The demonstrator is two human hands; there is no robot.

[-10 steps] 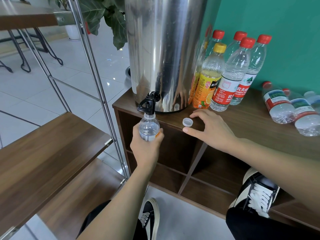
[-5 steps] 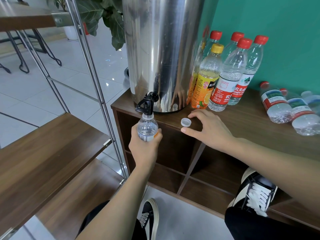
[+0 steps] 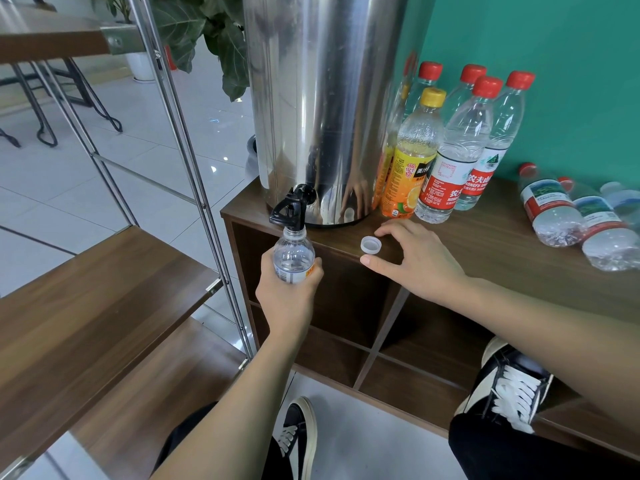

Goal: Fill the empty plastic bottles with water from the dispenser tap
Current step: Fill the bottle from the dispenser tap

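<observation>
Steel dispenser (image 3: 322, 109) fills the upper middle, its top cut off by the frame edge, standing at the left end of a brown wooden cabinet (image 3: 502, 258). Its black tap (image 3: 292, 206) juts out over the cabinet's front edge. Just right of the drum stand five capped bottles: an orange juice bottle (image 3: 414, 157) with a yellow cap, and red-capped water bottles (image 3: 457, 154) whose red label reads "NONGFU"; the rest of the print is too small to read. Three more bottles (image 3: 581, 220) lie on their sides at the far right, the last cut off. The left hand (image 3: 289, 292) grips a small clear bottle (image 3: 293, 254), fingers curled round its lower body and hiding most of the label, the open mouth right under the tap. The right hand (image 3: 419, 261) rests on the cabinet top, thumb and forefinger spread wide either side of a white cap (image 3: 370, 244), not touching it.
</observation>
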